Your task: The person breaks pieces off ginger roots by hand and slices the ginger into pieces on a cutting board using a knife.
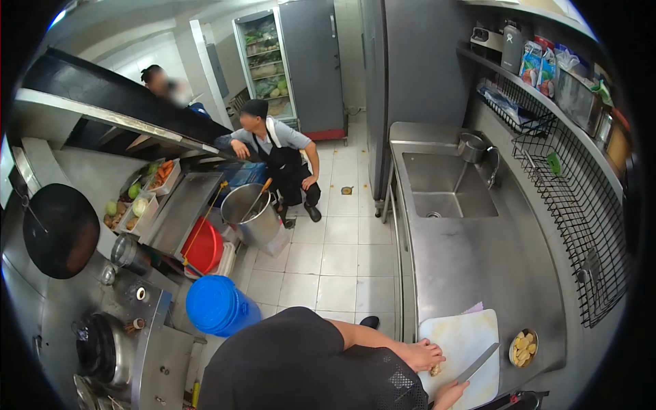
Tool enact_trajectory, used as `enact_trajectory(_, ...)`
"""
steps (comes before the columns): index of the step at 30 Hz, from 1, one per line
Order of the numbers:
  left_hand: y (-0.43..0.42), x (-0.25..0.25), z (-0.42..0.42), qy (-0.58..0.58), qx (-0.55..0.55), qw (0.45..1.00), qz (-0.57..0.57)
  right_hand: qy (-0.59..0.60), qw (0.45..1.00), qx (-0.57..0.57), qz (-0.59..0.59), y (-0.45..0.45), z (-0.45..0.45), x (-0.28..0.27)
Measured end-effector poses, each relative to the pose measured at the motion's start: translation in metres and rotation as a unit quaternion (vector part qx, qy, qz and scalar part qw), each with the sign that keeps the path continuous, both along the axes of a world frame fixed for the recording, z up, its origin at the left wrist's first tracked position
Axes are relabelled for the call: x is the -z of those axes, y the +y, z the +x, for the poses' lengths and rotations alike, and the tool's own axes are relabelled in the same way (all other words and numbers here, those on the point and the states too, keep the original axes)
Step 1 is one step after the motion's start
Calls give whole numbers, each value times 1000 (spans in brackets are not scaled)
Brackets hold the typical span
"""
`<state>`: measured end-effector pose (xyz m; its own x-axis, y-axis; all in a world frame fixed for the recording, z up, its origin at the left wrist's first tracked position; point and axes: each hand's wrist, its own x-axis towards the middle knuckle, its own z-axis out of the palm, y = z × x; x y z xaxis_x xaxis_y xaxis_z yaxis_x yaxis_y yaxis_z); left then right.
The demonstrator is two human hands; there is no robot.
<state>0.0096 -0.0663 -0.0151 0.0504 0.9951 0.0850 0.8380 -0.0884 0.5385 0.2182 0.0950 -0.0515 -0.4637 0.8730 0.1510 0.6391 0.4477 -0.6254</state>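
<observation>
My left hand (422,355) rests on the white cutting board (471,328), its fingers curled over a small pale tan piece that looks like ginger (435,370). In my right hand (451,394) is the handle of a kitchen knife (480,361). Its broad blade slants over the board, pointing away toward the upper right, beside the piece under my left fingers. Just right of the board stands a round metal bowl (524,348) of pale yellow chunks, apparently ginger too. A thin pinkish sheet (473,308) sticks out from the board's far edge.
The steel counter (478,266) runs up to a sink (447,184) with a faucet (493,167). A black wire rack (567,205) lines the wall. Across the tiled floor, a co-worker (277,154) sits near a big pot (249,215). A blue lidded drum (220,305) stands behind me.
</observation>
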Motion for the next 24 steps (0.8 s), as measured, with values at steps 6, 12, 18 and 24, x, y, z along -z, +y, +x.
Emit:
enact_trajectory(6,-3,-2,0,4,1,1000,20,-57,989,5,-137,-5,10,-24)
enact_trajectory(12,-2,2,8,-4,-33,998,54,-41,993,6,-111,14,23,18)
enact_trajectory(18,0,-6,13,31,-57,997,29,-72,994,-28,-76,-8,12,-37)
enact_trajectory(24,13,4,14,35,-46,997,52,-165,980,-17,-107,6,14,-32)
